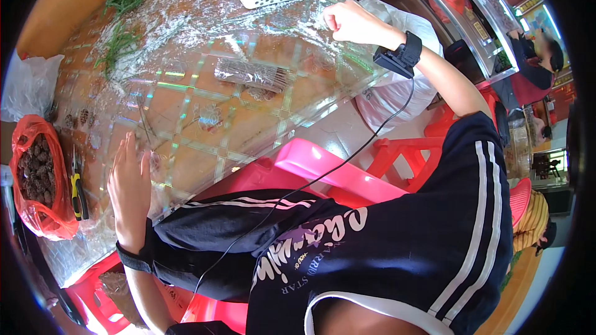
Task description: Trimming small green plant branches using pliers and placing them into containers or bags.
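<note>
lying between the hands (129, 180) is a wrapped brown bundle (249, 75).

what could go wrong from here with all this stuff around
The black cable from the right wrist's strapped device crosses the pink stool in view, so it might snag as that arm moves.
The red bag gapes open; a bump could spill its pine cones.
White bits litter the table; the right hand may scatter them.

Red stool (406, 144) — pink bench (360, 181), perhaps
</note>
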Action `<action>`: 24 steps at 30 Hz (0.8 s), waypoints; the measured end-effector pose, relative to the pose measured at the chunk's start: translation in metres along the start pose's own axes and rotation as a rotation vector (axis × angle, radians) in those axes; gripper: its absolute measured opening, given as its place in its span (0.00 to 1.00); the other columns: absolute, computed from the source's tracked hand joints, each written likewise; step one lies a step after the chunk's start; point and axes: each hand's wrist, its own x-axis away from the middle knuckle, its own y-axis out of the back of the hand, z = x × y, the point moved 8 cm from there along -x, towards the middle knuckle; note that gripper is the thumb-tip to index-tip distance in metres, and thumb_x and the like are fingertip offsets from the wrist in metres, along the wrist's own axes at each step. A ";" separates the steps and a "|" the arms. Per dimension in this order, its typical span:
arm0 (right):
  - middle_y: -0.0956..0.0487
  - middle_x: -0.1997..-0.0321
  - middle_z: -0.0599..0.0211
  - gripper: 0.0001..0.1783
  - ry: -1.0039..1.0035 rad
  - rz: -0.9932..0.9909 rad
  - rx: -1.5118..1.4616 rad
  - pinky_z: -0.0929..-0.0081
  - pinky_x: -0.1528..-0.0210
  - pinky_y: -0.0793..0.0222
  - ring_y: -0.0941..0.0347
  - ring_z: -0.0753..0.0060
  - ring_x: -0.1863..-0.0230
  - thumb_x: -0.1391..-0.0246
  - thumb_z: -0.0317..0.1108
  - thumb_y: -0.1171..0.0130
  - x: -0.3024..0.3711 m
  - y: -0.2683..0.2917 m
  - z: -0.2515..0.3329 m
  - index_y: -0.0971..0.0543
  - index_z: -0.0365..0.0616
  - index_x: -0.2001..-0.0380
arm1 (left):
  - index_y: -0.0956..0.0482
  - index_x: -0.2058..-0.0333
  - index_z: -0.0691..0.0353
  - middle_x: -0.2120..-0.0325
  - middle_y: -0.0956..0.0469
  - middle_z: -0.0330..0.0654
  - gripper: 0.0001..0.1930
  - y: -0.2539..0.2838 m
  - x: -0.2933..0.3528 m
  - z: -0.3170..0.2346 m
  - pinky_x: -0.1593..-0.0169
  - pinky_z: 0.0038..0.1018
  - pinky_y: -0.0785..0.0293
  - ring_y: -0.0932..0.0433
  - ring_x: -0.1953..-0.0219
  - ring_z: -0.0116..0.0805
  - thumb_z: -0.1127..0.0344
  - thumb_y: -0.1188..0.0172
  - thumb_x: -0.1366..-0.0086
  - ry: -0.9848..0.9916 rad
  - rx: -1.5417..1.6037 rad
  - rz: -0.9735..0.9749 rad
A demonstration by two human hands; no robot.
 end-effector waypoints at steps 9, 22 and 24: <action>0.28 0.82 0.63 0.06 -0.165 -0.007 -0.005 0.72 0.75 0.36 0.30 0.67 0.79 0.63 0.26 0.43 0.009 -0.001 -0.043 0.28 0.39 0.78 | 0.39 0.46 0.64 0.51 0.34 0.58 0.23 0.001 0.001 0.001 0.48 0.39 0.37 0.34 0.48 0.53 0.61 0.52 0.38 -0.009 0.005 -0.008; 0.31 0.69 0.66 0.04 0.236 0.046 0.194 0.68 0.71 0.36 0.31 0.62 0.72 0.56 0.26 0.46 0.015 -0.013 -0.013 0.29 0.41 0.74 | 0.38 0.47 0.66 0.51 0.34 0.58 0.23 -0.001 0.001 0.001 0.48 0.40 0.38 0.35 0.48 0.53 0.60 0.53 0.38 -0.023 -0.002 -0.001; 0.32 0.69 0.65 0.04 0.245 0.050 0.208 0.66 0.70 0.36 0.31 0.60 0.72 0.56 0.26 0.46 0.013 -0.013 -0.009 0.29 0.41 0.74 | 0.38 0.47 0.66 0.51 0.34 0.58 0.23 -0.002 0.001 0.001 0.48 0.39 0.38 0.35 0.48 0.53 0.60 0.53 0.38 -0.015 -0.012 0.011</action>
